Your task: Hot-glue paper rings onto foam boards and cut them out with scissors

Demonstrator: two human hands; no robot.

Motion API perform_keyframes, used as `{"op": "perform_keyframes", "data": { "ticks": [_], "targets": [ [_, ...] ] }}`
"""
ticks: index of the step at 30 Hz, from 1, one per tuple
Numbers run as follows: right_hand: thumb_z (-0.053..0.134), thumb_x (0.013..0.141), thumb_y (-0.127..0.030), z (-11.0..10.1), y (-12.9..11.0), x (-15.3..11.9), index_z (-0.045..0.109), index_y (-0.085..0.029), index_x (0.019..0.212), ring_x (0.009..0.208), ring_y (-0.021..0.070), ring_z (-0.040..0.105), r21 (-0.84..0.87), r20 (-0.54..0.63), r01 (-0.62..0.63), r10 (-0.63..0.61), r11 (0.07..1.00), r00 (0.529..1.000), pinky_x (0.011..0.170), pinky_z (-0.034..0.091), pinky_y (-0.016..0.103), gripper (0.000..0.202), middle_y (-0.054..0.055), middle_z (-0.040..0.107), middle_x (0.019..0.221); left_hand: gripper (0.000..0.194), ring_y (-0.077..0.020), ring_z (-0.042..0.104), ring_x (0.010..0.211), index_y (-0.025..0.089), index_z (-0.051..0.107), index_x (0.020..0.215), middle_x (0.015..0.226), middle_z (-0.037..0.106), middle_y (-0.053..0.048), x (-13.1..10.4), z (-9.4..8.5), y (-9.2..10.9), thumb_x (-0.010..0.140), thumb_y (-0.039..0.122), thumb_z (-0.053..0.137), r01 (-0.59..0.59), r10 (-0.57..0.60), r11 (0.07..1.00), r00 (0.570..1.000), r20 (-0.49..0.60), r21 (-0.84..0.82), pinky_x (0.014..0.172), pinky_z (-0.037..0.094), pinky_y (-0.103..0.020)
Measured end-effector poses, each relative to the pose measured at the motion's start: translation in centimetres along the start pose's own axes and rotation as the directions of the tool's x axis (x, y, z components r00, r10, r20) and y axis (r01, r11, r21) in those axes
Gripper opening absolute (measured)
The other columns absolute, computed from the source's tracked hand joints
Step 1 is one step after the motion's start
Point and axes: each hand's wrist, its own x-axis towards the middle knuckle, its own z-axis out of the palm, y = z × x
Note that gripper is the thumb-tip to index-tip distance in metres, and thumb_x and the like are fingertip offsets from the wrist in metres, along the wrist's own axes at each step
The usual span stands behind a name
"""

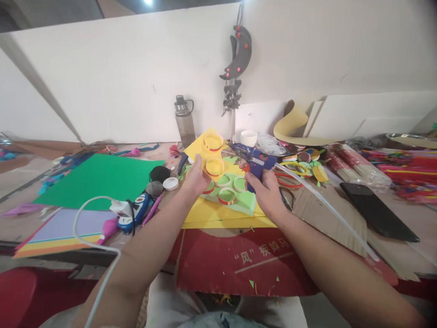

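Observation:
My left hand point(198, 176) grips the near edge of a yellow foam sheet point(194, 148), tilted up above the table. Two cardboard rings, an upper ring point(213, 143) and a lower ring point(215, 167), stand on that sheet, both with red on their rims. My right hand point(264, 184) is wrapped round the handle of a blue glue gun point(257, 164), its nozzle pointing left toward the sheet. A clear glue stick point(317, 196) sticks out of the gun's back. Below lies a light green sheet point(244, 205) bearing several more rings, on top of yellow sheets point(201, 216).
A green sheet point(102, 182) lies to the left, near a blue-and-white power strip point(138, 212). A bottle point(185, 123) stands at the back. On the right are a black phone point(377, 212), cardboard point(327, 218) and bundled coloured sticks point(406, 168). A white cable point(112, 264) crosses my left forearm.

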Motion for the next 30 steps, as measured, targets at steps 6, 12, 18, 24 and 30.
{"op": "perform_keyframes", "data": {
  "ticks": [6,12,18,24,30],
  "targets": [
    [0.062,0.097,-0.047,0.5,0.5,-0.5,0.072,-0.024,0.116,0.1,0.0291,0.073,-0.056,0.071,0.089,-0.085,0.994,0.994,0.097,0.058,0.05,0.031,0.01,0.08,0.111,0.045,-0.0151,0.081,0.11,0.024,0.065,0.151,0.129,0.083,-0.005,0.0,0.1,0.1,0.116,0.045,0.046,-0.083,0.082,0.996,0.995,-0.06,-0.019,0.1,0.063,-0.024],
    [0.056,0.102,-0.047,0.9,1.0,-1.1,0.07,-0.022,0.12,0.114,0.0333,0.073,-0.219,0.159,0.175,-0.142,0.96,0.977,0.102,0.058,0.05,0.034,0.016,0.079,0.121,0.046,-0.0153,0.077,0.124,0.026,0.061,0.156,0.136,0.081,-0.004,-0.1,0.3,0.2,0.117,0.042,0.044,-0.154,0.153,0.988,0.985,-0.081,-0.012,0.107,0.06,-0.023],
    [0.048,0.107,-0.048,1.2,1.3,-1.7,0.063,-0.021,0.134,0.118,0.0342,0.072,-0.33,0.265,0.285,-0.201,0.9,0.943,0.103,0.058,0.051,0.041,0.018,0.076,0.13,0.05,-0.0205,0.069,0.139,0.024,0.056,0.161,0.145,0.076,-0.006,-0.9,0.5,-0.2,0.118,0.041,0.04,-0.201,0.201,0.979,0.979,0.043,0.017,0.115,0.058,-0.031],
    [0.045,0.108,-0.046,1.1,1.4,-1.6,0.064,-0.023,0.13,0.114,0.0339,0.072,-0.374,0.265,0.294,-0.203,0.88,0.943,0.099,0.059,0.05,0.037,0.016,0.076,0.124,0.049,-0.0214,0.065,0.146,0.028,0.054,0.162,0.151,0.072,-0.005,-1.7,0.9,-0.8,0.116,0.04,0.045,-0.197,0.193,0.98,0.975,0.106,0.035,0.121,0.054,-0.034],
    [0.045,0.108,-0.047,1.1,1.7,-1.5,0.065,-0.021,0.13,0.118,0.0357,0.072,-0.389,0.219,0.273,-0.199,0.88,0.955,0.1,0.059,0.052,0.039,0.019,0.076,0.127,0.046,-0.0209,0.063,0.147,0.027,0.059,0.158,0.151,0.072,-0.004,-2.1,0.9,-1.4,0.115,0.041,0.05,-0.218,0.207,0.971,0.971,0.12,0.094,0.12,0.054,-0.031]
  ]
}}
